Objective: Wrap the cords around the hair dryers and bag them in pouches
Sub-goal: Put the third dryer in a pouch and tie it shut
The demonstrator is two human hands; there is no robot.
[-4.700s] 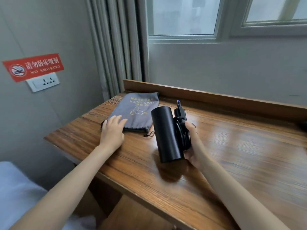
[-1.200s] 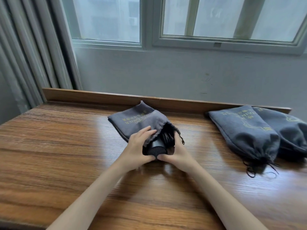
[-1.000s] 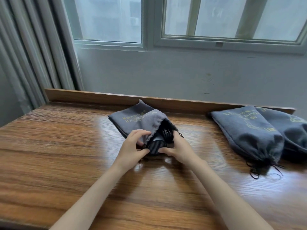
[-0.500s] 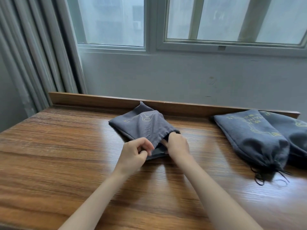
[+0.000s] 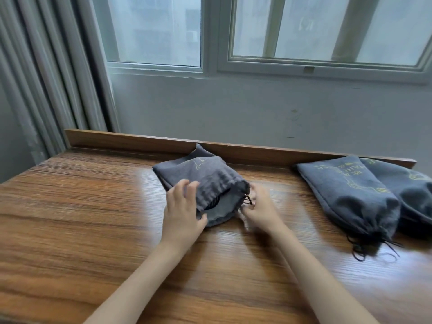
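The grey pouch (image 5: 205, 174) lies on the tabletop (image 5: 93, 206) just in front of the wooden back rail (image 5: 117, 139), with its mouth turned toward the person. The dark grille of the hair dryer (image 5: 214, 202) is seen just inside the gaping mouth. The left hand (image 5: 181, 212) is laid on the pouch's near left side, its fingers almost straight and spread, and nothing is gripped by it. The right hand (image 5: 259, 206) is curled at the right corner of the mouth, where the drawstring (image 5: 247, 199) appears to be pinched, though the exact hold is left uncertain by blur. The step in hand is judged to be the closing of the mouth. It is best done with the pouch pinned flat under the left palm while the drawstring is drawn sideways, away from the mouth, in one even pull. The dryer should first be nudged fully inside, so that no fabric is gathered over the grille. A sudden tug is to be avoided, since the pouch could be dragged toward the two filled pouches (image 5: 346, 195) lying well apart to the right.
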